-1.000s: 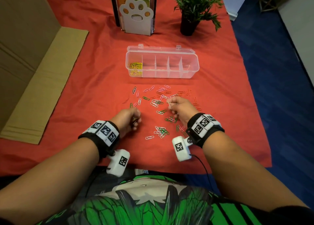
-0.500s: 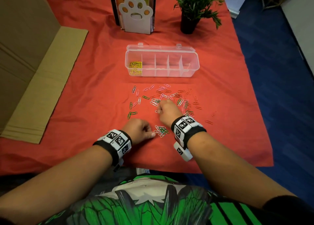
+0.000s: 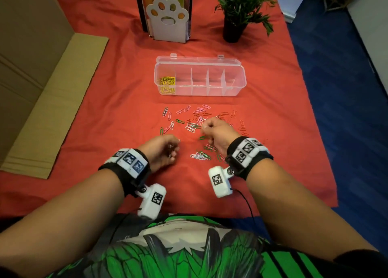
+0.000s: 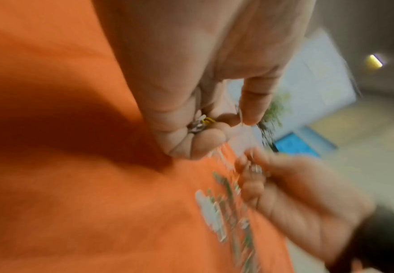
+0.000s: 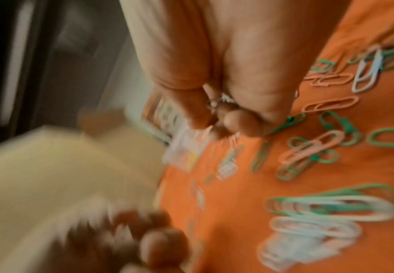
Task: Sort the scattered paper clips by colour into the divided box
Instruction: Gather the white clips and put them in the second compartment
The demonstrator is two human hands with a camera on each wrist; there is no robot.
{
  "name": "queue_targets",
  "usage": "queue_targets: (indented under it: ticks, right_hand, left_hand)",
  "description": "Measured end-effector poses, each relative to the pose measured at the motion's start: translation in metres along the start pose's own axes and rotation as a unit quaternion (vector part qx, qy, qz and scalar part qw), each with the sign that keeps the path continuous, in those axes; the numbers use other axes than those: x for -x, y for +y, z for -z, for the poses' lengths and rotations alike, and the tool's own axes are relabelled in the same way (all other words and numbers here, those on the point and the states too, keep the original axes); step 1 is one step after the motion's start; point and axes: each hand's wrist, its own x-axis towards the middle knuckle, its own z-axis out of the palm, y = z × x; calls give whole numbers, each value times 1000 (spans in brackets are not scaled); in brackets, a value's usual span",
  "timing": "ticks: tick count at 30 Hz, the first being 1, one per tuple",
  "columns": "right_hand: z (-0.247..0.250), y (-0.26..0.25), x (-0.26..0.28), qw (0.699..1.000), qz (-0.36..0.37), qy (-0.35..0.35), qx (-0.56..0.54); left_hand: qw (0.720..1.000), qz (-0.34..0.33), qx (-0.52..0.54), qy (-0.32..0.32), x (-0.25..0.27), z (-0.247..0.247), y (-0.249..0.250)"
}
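**Both your hands are back over the pile, each curled round a few clips**

Half a second ago your left hand (image 3: 162,149) lay low by the white cluster; now it sits up and left, fingers closed on collected paper clips (image 4: 199,124). Your right hand (image 3: 216,133) has moved further into the scattered clips (image 3: 199,122), pinching some. In the divided box (image 3: 235,88), only the yellow clips (image 3: 167,84) are sorted, as before.

Green, pink and white paper clips (image 3: 197,128) on red cloth (image 3: 117,118) (yellow ones (image 3: 167,84) inside clear box (image 3: 235,88)).
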Motion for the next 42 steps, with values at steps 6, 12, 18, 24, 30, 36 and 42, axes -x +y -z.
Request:
queue_targets:
  ticks: [6,12,18,24,30,36,42]
  right_hand:
    - [21,-9,13,950,-36,-100,-292]
    - [20,-16,22,947,-77,-65,-305]
    - [-11,-35,29,964,156,0,214]
    - [-36,-36,34,839,294,22,458]
    - [-46,-35,31,815,292,9,501]
    - [-42,-47,19,934,152,6,323]
    - [-36,-72,-27,971,68,45,223]
  left_hand:
    - [983,24,174,-51,9,10,31]
    - [980,4,188,-62,8,7,43]
    - [978,20,191,-82,2,5,45]
    - [968,16,222,-117,0,2,43]
    - [967,23,224,-118,-3,2,37]
    - [972,36,228,-50,-4,3,36]
    - [991,-1,110,74,-9,21,39]
